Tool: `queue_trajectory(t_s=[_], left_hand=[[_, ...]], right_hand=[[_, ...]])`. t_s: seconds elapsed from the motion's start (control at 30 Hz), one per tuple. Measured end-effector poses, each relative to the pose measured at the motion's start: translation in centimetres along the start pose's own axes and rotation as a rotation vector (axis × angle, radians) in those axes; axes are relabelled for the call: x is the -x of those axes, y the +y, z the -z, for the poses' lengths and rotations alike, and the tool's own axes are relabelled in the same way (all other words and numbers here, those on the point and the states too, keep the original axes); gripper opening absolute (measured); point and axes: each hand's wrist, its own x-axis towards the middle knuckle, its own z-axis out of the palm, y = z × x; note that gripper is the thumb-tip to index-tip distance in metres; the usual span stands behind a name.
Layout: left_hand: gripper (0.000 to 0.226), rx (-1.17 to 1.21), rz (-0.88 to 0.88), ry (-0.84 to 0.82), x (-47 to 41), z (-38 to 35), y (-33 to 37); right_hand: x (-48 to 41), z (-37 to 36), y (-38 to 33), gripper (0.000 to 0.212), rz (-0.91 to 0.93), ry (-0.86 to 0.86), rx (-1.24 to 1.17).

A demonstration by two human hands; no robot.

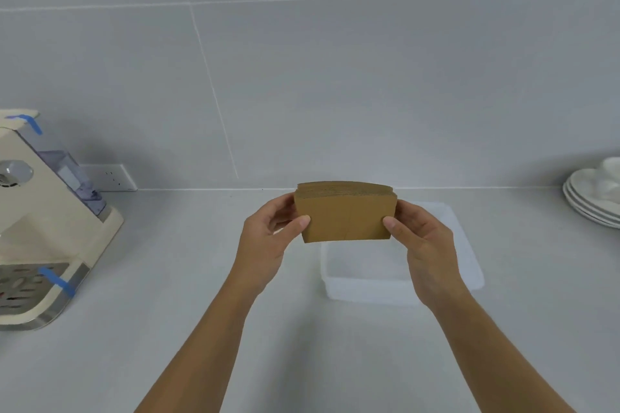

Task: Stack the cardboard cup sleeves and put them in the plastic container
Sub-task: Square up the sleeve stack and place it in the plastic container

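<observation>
Now I hold the brown stack of flat cardboard cup sleeves (345,216) upright between my left hand (268,238) and right hand (424,245), each grasping one end, above the clear rectangular plastic container (469,265) on the grey desk (167,278).

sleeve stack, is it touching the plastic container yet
Apart. The head view shows the sleeve stack held up between both hands, its bottom edge clear above the plastic container.
</observation>
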Motion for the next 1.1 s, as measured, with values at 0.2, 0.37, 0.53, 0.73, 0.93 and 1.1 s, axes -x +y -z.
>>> queue_trajectory(t_s=[0.2,0.37,0.53,0.73,0.93,1.1], left_hand=[[0.028,-0.014,0.135,-0.072,-2.6,-5.4,-1.0],[0.018,0.021,0.387,-0.046,-4.3,-8.8,-3.1],[0.021,0.055,0.641,-0.019,-5.6,-10.4,-6.1],[0.02,0.002,0.807,0.06,-7.4,-11.4,-8.9],[0.03,-0.035,0.92,0.07,-8.9,-11.5,-11.2],[0.038,-0.065,0.947,0.113,-9.5,-11.8,-11.8]], right_hand=[[-1.5,4.0,-0.9,0.021,-0.118,0.141,0.034],[-2.7,6.6,0.0,0.013,-0.32,0.192,0.094],[-4.8,8.3,1.8,0.025,-0.463,0.225,0.165],[-6.8,8.7,4.2,0.011,-0.609,0.236,0.215],[-8.5,8.4,6.2,0.027,-0.738,0.234,0.291],[-9.5,7.9,7.0,0.029,-0.778,0.237,0.341]])
